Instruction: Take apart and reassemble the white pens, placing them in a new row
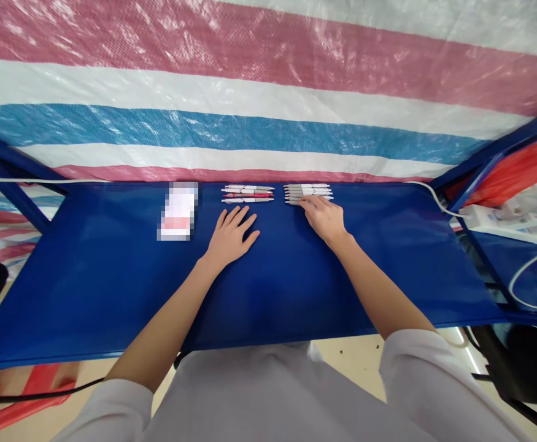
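My left hand (232, 237) rests palm down on the blue table with its fingers spread, holding nothing. Just beyond its fingertips lies a group of several pens side by side, mostly white with grey grips; one is a red pen (243, 195). To the right is a second stack of white pens (305, 186), lined up in parallel. My right hand (327, 218) has its fingertips pinched on the nearest pen (291, 202) of that group. The fingers partly cover this pen and the one behind it.
Left of my left hand lies a blurred-out flat, phone-like rectangle (179, 212). A striped plastic sheet (268, 132) hangs behind the blue table (268, 288). Blue metal posts stand at both sides. A white power strip (502, 224) with a cable is at the right, beside a red bag (517, 175).
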`<state>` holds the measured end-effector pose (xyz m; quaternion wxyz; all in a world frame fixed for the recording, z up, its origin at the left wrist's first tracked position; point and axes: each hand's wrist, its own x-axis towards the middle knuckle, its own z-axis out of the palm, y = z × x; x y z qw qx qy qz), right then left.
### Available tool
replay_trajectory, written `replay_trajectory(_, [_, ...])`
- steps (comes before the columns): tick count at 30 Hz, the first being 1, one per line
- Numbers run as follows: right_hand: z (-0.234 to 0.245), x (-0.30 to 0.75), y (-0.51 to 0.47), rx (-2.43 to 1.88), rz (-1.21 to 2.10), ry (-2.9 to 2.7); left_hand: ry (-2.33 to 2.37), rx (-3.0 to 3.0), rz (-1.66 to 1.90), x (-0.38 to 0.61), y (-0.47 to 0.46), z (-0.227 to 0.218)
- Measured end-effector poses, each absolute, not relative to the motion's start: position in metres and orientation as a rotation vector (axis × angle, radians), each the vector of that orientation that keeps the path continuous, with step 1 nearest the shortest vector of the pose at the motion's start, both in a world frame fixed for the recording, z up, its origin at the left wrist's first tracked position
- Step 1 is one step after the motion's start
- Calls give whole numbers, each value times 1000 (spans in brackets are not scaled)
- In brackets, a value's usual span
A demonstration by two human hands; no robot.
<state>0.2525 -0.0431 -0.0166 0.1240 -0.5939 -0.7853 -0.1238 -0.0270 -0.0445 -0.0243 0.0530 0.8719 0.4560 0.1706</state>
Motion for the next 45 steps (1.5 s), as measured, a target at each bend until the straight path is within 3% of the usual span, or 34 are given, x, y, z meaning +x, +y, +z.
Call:
replay_trajectory(22, [4,202,-55,-1707,-123,-2136,1422,2658,500,-39,-42,-15])
replay_trajectory(34, [-37,147,-73,-1626,-26,-2118,1449,2687,518,-56,-48,-26])
replay_trajectory(45, [-39,150,-72,-1594,-36,-2088,1432,2705,613,-46,-39,-16])
